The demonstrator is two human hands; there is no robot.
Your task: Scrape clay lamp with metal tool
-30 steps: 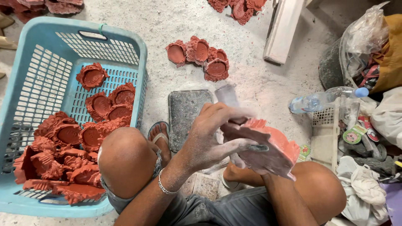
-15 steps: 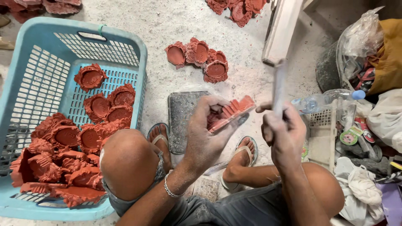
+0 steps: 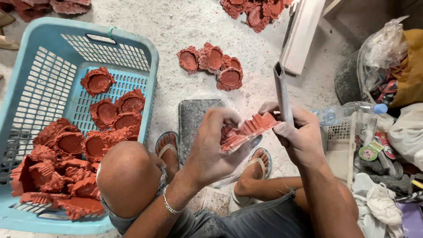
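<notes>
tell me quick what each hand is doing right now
Left hand: closed on a red scalloped clay piece.
Right hand: closed on a flat grey blade-like tool, its edge against the piece.

Dusty concrete floor (image 3: 176,26) bears a blue basket (image 3: 150,57), red moulded pieces (image 3: 211,64) and a grey slab (image 3: 194,119).

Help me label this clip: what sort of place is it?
Probably a small craft workshop on a dusty floor: the left hand holds a red moulded piece, the right hand a metal blade, and a blue basket holds many more.
</notes>
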